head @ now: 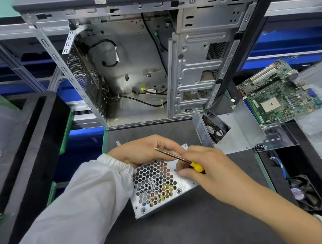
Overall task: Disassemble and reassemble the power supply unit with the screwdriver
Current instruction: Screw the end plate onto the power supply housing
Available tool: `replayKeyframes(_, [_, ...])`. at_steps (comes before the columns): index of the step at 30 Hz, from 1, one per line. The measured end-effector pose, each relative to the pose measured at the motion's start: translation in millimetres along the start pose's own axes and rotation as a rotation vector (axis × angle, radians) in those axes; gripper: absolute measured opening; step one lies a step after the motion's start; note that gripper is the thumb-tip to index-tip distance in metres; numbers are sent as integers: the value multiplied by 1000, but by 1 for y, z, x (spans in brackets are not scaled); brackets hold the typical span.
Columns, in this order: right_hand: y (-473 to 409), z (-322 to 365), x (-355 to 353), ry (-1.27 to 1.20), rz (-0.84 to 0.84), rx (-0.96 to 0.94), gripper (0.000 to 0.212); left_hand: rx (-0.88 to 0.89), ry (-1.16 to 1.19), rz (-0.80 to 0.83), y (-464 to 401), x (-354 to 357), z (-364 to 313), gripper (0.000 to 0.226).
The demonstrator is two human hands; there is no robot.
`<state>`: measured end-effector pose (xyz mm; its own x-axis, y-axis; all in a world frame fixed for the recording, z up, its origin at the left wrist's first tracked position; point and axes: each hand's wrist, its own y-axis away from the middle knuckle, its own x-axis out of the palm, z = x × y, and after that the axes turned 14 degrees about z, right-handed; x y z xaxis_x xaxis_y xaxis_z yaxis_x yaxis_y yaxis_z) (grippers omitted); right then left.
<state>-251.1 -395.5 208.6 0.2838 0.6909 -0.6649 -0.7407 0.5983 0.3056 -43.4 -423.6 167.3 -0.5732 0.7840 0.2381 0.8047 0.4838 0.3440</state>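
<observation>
A person in a white sleeve [81, 194] works over a power supply unit [161, 186] lying on the dark worktop [183, 232], its honeycomb grille facing up and coloured parts showing through the holes. The left hand [147, 149] rests on the unit's far edge, its fingers curled down onto the metal casing so that the grip steadies the box. The right hand [207, 168] has its grip closed round the yellow handle of a screwdriver [180, 159], whose slim shaft runs up and to the left across the left hand's fingers, the tip free in the air above them.

Behind the hands an open computer case [143, 66] stands gutted, black cables trailing across its bare metal floor. To the right, just beside the case, a detached metal cover [240, 129] lies with a black fan [215, 127] propped against it. A green motherboard [276, 96] sits further right, a small heap of dark screws [261, 147] near the cover's corner. A second fan [304, 193] lies in a black tray at the lower right.
</observation>
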Motion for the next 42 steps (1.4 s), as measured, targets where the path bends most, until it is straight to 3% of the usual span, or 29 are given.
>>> replayKeyframes(2, [0, 2, 3, 9, 24, -18, 4, -5, 38, 22, 1, 1, -1, 27])
replayKeyframes(6, [-2, 4, 8, 81, 62, -5, 16, 8, 34, 56, 2, 1, -3, 25])
replayKeyframes(17, [-8, 15, 8, 314, 120, -92, 11, 13, 18, 68, 1, -2, -1, 26])
replayKeyframes(21, [-8, 10, -7, 78, 18, -93, 6, 11, 73, 61, 1, -2, 0, 24])
replayKeyframes(26, [-15, -10, -28, -91, -299, 18, 17, 63, -39, 71, 0, -2, 1, 27])
replayKeyframes(30, [-16, -10, -11, 350, -352, -64, 59, 59, -18, 49, 0, -2, 2, 27])
replayKeyframes(32, [-17, -11, -8, 462, -388, -129, 68, 46, -12, 26, -1, -2, 3, 25])
replayKeyframes(37, [-16, -13, 0, 431, -449, -169, 80, 11, 19, -36, -3, -1, 3, 22])
replayKeyframes(42, [-11, -16, 11, 397, -498, -174, 60, -9, 58, -29, -3, -2, 4, 23])
